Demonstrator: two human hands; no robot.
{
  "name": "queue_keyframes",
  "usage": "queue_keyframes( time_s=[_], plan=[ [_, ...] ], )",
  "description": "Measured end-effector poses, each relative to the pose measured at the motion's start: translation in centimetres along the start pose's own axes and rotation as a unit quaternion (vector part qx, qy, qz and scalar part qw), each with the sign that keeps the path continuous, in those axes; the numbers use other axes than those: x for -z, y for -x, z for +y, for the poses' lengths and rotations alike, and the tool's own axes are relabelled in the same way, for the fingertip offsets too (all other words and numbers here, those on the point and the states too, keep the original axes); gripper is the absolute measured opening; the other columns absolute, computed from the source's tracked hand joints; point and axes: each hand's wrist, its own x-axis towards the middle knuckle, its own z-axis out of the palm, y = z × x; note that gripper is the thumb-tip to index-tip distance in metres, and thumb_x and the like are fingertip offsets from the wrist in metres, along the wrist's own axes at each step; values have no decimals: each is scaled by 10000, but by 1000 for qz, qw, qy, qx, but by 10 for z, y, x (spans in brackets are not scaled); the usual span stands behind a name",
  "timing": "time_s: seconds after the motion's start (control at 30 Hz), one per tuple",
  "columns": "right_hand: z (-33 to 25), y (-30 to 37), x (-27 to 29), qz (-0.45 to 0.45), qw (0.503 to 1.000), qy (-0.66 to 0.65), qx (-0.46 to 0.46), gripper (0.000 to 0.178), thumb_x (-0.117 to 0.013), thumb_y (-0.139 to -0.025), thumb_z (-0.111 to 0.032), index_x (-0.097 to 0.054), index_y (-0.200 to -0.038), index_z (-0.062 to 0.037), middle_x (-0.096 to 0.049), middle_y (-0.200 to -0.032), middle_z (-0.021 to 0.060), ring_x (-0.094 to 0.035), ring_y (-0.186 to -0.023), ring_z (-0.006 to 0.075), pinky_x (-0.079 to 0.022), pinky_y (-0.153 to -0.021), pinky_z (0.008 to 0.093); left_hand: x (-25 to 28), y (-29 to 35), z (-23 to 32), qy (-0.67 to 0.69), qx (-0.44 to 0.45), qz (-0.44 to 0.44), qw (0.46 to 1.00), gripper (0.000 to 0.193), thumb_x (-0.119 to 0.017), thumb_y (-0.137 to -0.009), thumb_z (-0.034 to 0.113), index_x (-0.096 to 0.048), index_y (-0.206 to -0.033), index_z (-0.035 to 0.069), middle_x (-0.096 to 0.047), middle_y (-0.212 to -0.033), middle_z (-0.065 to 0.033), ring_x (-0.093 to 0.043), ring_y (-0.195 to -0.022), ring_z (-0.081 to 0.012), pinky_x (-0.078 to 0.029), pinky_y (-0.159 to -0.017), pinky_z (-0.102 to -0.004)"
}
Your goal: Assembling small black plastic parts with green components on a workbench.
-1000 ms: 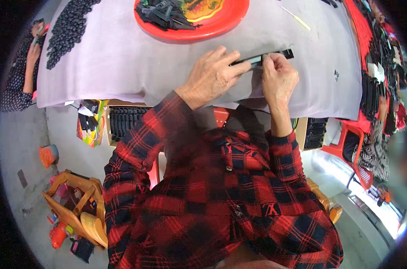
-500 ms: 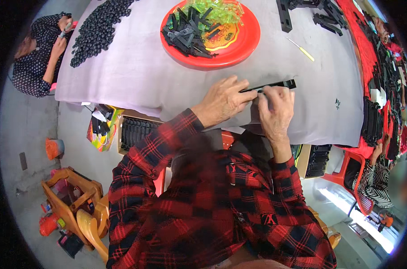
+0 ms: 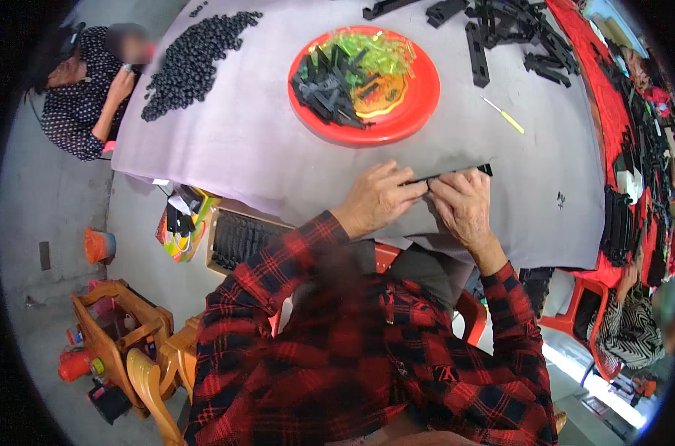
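Observation:
Both my hands grip one long, thin black plastic strip (image 3: pixel 456 173) just above the grey cloth of the table (image 3: pixel 263 141). My left hand (image 3: pixel 378 197) pinches its left end between thumb and fingers. My right hand (image 3: pixel 464 204) covers the middle, and the strip's right end sticks out past its fingers. My sleeves are red and black plaid.
A red round tray (image 3: pixel 397 119) with small black parts and green translucent pieces lies beyond my hands. Black beads (image 3: pixel 192 56) are heaped far left, black strips (image 3: pixel 501 30) far right, beside a yellow screwdriver (image 3: pixel 505 117). A person (image 3: pixel 92 97) sits at the left corner. A crate of black parts (image 3: pixel 240 238) stands under the table.
The view has tilted forward, so the tray and table show further down in the picture. My hands keep the same hold on the strip.

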Motion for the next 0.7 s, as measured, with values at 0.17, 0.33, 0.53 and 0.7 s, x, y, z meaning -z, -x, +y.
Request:
queue_keyframes(
  time_s=[0.17, 0.33, 0.53, 0.7],
  plan=[
    [6, 1, -4, 15, 999, -1, 34, 186, -760, -765, -196, -708, -939, -160, -618, -933, -24, -527, -885, 227, -391, -791, 402, 3, 1, 3, -4, 9, -19, 1000, 222, -756, -780, 165, -687, -988, 132, -578, -871, -32, -575, -818, -253, -503, -714, -379],
    [13, -5, -2, 11, 997, -28, 70, 188, -761, -761, -162, -705, -940, -147, -611, -925, -26, -525, -862, 219, -399, -764, 381, 2, 1, 3, 4, 11, -18, 1000, 251, -754, -777, 155, -691, -1020, 137, -572, -867, -30, -569, -829, -249, -504, -717, -381],
    [20, -9, 0, -9, 994, -34, 102, 214, -749, -759, -149, -694, -966, -140, -603, -925, -24, -524, -860, 217, -402, -766, 378, 7, -3, 0, 15, 16, -43, 999, 265, -747, -784, 147, -696, -1044, 138, -581, -893, -28, -562, -859, -248, -506, -727, -378],
    [19, -16, 8, -67, 987, -60, 130, 173, -728, -781, -141, -665, -941, -122, -580, -885, -11, -517, -858, 222, -399, -748, 379, 8, 2, 0, 41, 22, -58, 997, 262, -746, -791, 145, -693, -1046, 115, -585, -920, -44, -563, -882, -260, -511, -750, -387]
  ],
)
